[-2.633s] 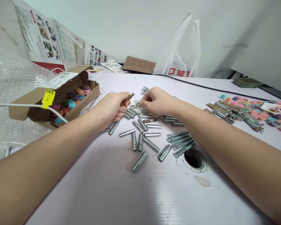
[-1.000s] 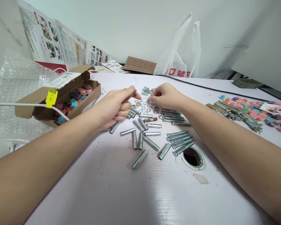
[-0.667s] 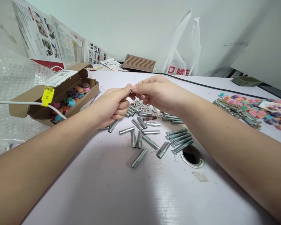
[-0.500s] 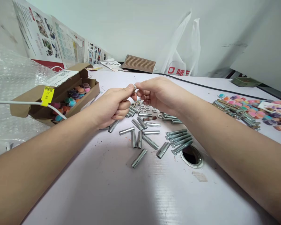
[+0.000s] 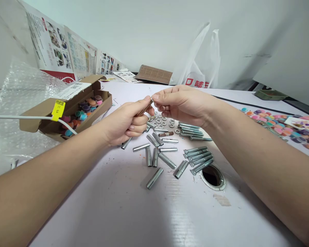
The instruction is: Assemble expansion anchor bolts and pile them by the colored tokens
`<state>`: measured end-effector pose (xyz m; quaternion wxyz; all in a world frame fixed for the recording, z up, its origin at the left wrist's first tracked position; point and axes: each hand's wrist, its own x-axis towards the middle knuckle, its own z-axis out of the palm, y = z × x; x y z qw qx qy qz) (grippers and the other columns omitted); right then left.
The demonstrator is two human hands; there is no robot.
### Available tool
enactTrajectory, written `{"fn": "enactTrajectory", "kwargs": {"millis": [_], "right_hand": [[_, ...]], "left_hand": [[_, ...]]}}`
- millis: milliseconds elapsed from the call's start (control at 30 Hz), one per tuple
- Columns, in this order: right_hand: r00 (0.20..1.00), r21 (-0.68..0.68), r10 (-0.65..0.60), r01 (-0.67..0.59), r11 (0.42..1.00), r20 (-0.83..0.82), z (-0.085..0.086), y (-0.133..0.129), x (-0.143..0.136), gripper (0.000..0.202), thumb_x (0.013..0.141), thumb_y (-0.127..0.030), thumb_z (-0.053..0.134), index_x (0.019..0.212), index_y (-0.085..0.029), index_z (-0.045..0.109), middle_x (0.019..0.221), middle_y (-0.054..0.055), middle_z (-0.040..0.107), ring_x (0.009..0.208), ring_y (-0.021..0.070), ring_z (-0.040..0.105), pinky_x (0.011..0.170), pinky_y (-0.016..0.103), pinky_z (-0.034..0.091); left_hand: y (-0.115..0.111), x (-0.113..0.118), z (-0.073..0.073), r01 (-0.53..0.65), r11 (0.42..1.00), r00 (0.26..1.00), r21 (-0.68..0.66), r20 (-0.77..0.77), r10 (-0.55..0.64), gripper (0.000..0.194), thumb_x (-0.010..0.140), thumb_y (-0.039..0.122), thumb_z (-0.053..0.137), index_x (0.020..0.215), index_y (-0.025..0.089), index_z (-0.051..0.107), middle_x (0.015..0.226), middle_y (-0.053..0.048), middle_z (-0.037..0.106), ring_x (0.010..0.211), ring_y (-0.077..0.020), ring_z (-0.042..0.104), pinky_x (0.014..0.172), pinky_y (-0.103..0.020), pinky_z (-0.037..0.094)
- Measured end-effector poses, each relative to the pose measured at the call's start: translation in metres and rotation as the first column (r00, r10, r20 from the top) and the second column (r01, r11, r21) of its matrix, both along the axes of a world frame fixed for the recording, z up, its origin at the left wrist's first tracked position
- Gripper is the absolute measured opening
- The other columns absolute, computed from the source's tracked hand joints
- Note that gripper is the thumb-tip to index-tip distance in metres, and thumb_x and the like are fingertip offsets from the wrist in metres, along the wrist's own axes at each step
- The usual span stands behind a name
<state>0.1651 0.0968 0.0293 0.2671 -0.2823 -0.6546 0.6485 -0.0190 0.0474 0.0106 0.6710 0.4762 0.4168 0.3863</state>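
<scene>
My left hand (image 5: 131, 121) is closed around a brownish bolt (image 5: 144, 109), which slants up toward the thumb tip. Pinched at the end of that bolt, a small metal ring, perhaps a washer (image 5: 151, 99), is between the thumb and fingers of my right hand (image 5: 181, 103); the fingertips of both hands nearly meet. Below them, flat washers (image 5: 164, 123) are scattered on the white table (image 5: 105, 206). Several shiny metal sleeves (image 5: 154, 178) lie closer to me. Hex-headed bolts (image 5: 199, 158) lie in two groups to the right, partly behind my right wrist. One rusty piece (image 5: 166, 134) rests among the sleeves.
An open cardboard box (image 5: 103, 103) of coloured caps stands at left, beside bubble wrap (image 5: 28, 85) and a white cable (image 5: 20, 117). A round hole (image 5: 212, 176) opens in the tabletop. More coloured caps (image 5: 285, 128) spread at right. A plastic bag (image 5: 201, 68) stands at the back.
The camera view has shifted slightly, so the scene sits lower. My hands remain together at the bolt's end, and more of the bolt shows in my left hand.
</scene>
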Motion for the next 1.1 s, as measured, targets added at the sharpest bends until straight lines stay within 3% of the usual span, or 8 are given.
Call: {"fn": "enactTrajectory", "kwargs": {"millis": [233,400,567,733,1100], "right_hand": [[1.000,0.026,0.016,-0.017,1.000,0.012,0.0026,0.0002,-0.0024,0.021,0.092,-0.021,0.062,0.074,-0.011,0.066,0.081,0.004,0.058,0.074,0.0103,0.046,0.065,0.022,0.039],[0.999,0.004,0.051,-0.051,0.999,-0.010,-0.0016,0.0034,-0.0029,0.022,0.091,-0.024,0.065,0.073,-0.012,0.065,0.079,0.005,0.059,0.073,0.0110,0.045,0.064,0.023,0.039],[0.994,-0.055,0.104,-0.106,0.993,-0.042,-0.0053,0.0044,-0.0038,0.027,0.085,-0.038,0.075,0.076,-0.015,0.065,0.077,0.004,0.060,0.072,0.0131,0.049,0.066,0.026,0.041],[0.997,-0.062,0.072,-0.074,0.995,-0.042,-0.0056,0.0022,-0.0056,0.028,0.086,-0.038,0.075,0.076,-0.014,0.065,0.079,0.004,0.062,0.075,0.0127,0.052,0.067,0.026,0.043],[1.000,0.181,-0.016,0.011,0.983,0.026,-0.0008,0.0003,-0.0018,0.026,0.079,-0.035,0.082,0.072,-0.013,0.069,0.078,0.006,0.066,0.075,0.0134,0.057,0.070,0.028,0.047]], "left_hand": [[0.0016,-0.0013,-0.0006,0.051,0.997,0.999,0.049,-0.018,-0.051,0.036,0.099,0.051,0.044,0.084,0.021,0.056,0.052,0.010,0.014,0.040,-0.0052,0.008,0.035,-0.012,0.013],[0.0009,-0.0025,0.0005,0.058,0.997,0.997,0.052,-0.049,-0.055,0.036,0.099,0.048,0.044,0.080,0.020,0.055,0.052,0.010,0.013,0.040,-0.0051,0.008,0.035,-0.013,0.012],[-0.0020,-0.0020,0.0043,0.052,0.998,0.996,0.028,-0.071,-0.050,0.039,0.099,0.046,0.040,0.073,0.020,0.055,0.050,0.009,0.012,0.041,-0.0063,0.006,0.035,-0.015,0.011],[-0.0012,0.0000,0.0058,0.034,0.999,0.995,0.029,-0.091,-0.031,0.043,0.098,0.044,0.037,0.067,0.020,0.054,0.048,0.008,0.010,0.042,-0.0073,0.004,0.035,-0.016,0.009],[0.0002,0.0016,0.0054,0.025,0.999,0.995,0.047,-0.101,-0.020,0.033,0.094,0.041,0.038,0.073,0.021,0.054,0.049,0.008,0.009,0.043,-0.0082,0.002,0.035,-0.019,0.008]]}}
